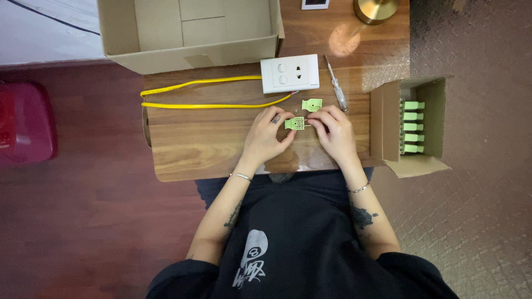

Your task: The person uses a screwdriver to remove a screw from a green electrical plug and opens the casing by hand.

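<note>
A small light-green plastic plug part (295, 123) lies between my two hands just above the wooden table (210, 138). My left hand (267, 135) pinches its left end and my right hand (332, 130) pinches its right end. A second green plug piece (312, 104) rests on the table just beyond my fingers. Behind it lie a white wall socket plate (290, 73) with a yellow cable (205, 94) looping out to the left, and a clear-handled screwdriver (336, 84).
A small open cardboard box (388, 124) with several green plug parts (413, 127) stands at the table's right edge. A large open cardboard box (191, 33) sits at the back left. A brass round base (376, 9) is at the back. A red object (25, 122) stands on the floor at left.
</note>
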